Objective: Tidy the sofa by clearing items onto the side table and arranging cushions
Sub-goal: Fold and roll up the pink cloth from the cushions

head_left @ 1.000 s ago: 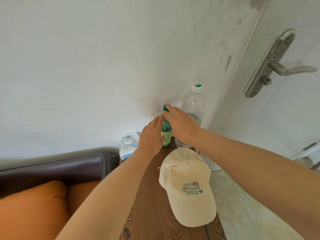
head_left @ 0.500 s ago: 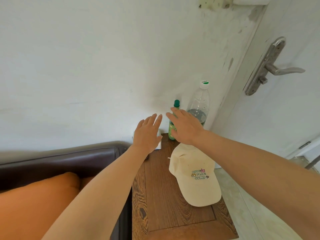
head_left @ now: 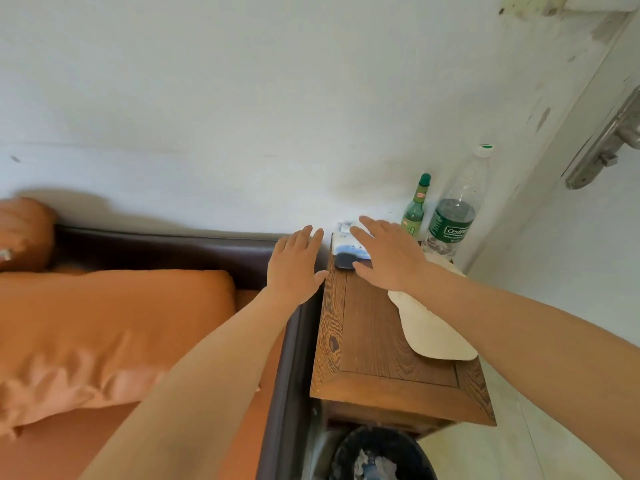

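Both hands flat and empty, fingers spread: left hand (head_left: 297,268) over the dark sofa arm (head_left: 294,337), just beside the wooden side table (head_left: 367,327); right hand (head_left: 389,259) over the table's far end, partly covering a white-and-blue tissue pack (head_left: 346,245). On the table: small green bottle (head_left: 415,209) and clear water bottle (head_left: 457,209) upright side by side against the wall, beige cap (head_left: 433,327) lying along the right edge, partly hidden under the right forearm. On the sofa: orange cushion (head_left: 104,327) lying near the arm, a second orange cushion (head_left: 26,233) blurred at far left; dark bin (head_left: 381,455) on the floor below the table's near end.
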Available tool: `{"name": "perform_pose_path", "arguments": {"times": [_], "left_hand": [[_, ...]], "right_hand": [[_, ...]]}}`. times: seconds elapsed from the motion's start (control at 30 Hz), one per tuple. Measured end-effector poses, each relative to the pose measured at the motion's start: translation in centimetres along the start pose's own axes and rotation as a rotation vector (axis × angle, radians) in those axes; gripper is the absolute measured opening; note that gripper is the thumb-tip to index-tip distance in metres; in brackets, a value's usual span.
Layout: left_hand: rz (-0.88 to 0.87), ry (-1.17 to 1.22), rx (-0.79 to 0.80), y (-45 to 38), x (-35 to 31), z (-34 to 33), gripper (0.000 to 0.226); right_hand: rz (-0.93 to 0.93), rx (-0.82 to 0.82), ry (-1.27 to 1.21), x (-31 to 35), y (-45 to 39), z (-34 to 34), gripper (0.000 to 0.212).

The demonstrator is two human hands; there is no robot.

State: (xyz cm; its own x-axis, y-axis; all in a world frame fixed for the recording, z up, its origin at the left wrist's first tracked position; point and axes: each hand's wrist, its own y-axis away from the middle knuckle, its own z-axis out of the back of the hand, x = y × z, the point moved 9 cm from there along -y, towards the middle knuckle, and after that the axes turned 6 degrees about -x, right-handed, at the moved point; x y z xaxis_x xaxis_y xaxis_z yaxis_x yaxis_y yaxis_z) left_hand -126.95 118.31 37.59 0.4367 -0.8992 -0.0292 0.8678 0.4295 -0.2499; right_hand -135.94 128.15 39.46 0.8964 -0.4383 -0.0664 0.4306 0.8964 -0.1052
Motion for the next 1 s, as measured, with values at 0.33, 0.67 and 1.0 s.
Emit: {"name": "perform_pose_path", "arguments": {"times": [0.33,0.67,1.0], "left_hand": [[0.135,-0.073,-0.032,11.4,6.2,5.0,0.078],[0.324,-0.107,-0.041,21.0,18.9,10.5,0.077],[0.452,-0.173,-0.051,32.8,37.2,16.6,0.078]], "right_hand": [[0.174,-0.048,-0.058,12.3,2.8,2.9,0.066],[0.369,-0.095,-0.089,29.0,1.2,6.0,0.062],[0.472,-0.147,-0.157,50.9,-1.1,8.2,0.062]]}}
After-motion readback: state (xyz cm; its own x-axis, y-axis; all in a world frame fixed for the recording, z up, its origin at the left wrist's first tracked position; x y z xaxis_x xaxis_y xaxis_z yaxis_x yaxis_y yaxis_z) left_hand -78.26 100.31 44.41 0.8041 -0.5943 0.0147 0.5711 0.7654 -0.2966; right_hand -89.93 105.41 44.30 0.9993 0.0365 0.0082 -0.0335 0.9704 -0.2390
